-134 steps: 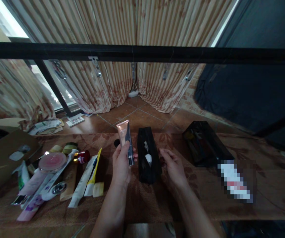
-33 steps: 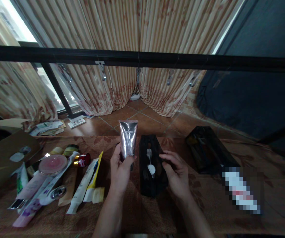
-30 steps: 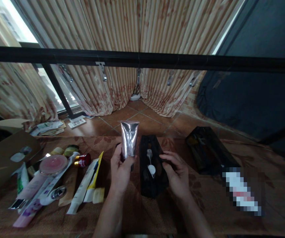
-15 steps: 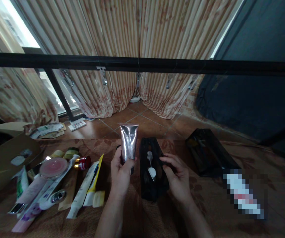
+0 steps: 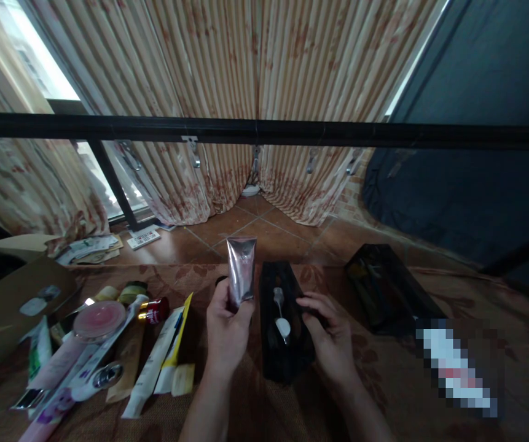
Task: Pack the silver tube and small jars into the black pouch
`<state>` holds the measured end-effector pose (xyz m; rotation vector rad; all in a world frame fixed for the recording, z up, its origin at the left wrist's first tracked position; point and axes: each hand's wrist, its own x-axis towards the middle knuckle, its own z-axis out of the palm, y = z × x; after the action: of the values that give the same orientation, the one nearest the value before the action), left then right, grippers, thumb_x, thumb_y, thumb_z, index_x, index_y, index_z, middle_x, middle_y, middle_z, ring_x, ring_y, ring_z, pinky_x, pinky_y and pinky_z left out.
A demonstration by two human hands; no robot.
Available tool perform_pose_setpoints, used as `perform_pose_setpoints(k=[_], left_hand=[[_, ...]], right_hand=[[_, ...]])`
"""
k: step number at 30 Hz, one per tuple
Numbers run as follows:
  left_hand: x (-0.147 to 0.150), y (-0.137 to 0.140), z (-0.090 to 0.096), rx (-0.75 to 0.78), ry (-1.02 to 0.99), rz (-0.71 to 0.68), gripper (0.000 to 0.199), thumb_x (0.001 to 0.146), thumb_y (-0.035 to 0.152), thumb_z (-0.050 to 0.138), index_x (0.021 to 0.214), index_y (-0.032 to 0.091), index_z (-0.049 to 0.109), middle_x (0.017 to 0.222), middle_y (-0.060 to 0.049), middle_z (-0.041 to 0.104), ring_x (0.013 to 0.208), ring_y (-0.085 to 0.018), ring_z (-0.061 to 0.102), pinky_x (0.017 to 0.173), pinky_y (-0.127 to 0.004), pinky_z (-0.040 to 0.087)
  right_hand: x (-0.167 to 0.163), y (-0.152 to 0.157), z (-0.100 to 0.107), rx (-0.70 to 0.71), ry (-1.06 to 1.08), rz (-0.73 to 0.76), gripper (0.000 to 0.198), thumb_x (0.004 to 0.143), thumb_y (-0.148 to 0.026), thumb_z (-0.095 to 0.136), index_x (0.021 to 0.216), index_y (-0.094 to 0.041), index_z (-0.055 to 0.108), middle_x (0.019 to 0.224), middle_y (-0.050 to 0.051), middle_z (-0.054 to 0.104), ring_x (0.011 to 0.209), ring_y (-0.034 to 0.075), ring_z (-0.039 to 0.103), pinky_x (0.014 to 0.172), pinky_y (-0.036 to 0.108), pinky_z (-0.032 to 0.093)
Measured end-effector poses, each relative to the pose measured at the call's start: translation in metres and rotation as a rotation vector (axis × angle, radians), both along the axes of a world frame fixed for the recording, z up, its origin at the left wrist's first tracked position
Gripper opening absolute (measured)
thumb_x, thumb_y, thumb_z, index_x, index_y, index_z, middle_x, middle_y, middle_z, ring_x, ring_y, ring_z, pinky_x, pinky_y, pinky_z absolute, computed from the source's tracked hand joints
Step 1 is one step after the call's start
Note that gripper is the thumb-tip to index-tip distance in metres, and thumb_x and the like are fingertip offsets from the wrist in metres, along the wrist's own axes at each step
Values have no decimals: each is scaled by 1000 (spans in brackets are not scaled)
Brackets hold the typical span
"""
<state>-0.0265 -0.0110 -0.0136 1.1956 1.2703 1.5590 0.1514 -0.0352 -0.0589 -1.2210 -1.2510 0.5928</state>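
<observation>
Silvery pink and shiny, the tube (image 5: 242,270) catches bright streaks of light along its body, and its wide flat end points up and away from us. Some small lettering is near this end, but it is too blurred for us to read. We hold the tube above the brown patterned cloth (image 5: 379,408), just to the left of a black pouch (image 5: 287,362). Our left hand (image 5: 228,328) is closed around its lower part, with the thumb across the front, so the grip is narrow and the bottom of the tube is hidden from us.

Our right hand (image 5: 331,331) is at the right edge of the pouch, with its fingers bent and the thumb near to the index finger; whether it pinches the fabric, we cannot tell. On the dark pouch we see a white round piece (image 5: 282,328), but we cannot tell if it lies inside.

To the left, many other tubes lie close together, with a pink round case (image 5: 99,320), a red jar (image 5: 154,310) and a yellow tube (image 5: 182,328). Farther left we have a cardboard box (image 5: 10,319), and well to the right a second black pouch (image 5: 391,291), beside a pale pixelated thing (image 5: 460,371)
</observation>
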Motion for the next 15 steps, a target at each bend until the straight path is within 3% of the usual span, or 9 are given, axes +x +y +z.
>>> perform_pose_setpoints(k=[15], left_hand=[[2,0,-1,18,9,104,10,70,19,68,79,19,64,65,5,54,57,-11,45,56,-21,36]], right_hand=[[-3,0,2,-24,15,-10,20,81,-21,61,91,-27,78,113,6,69,106,23,65,86,36,52]])
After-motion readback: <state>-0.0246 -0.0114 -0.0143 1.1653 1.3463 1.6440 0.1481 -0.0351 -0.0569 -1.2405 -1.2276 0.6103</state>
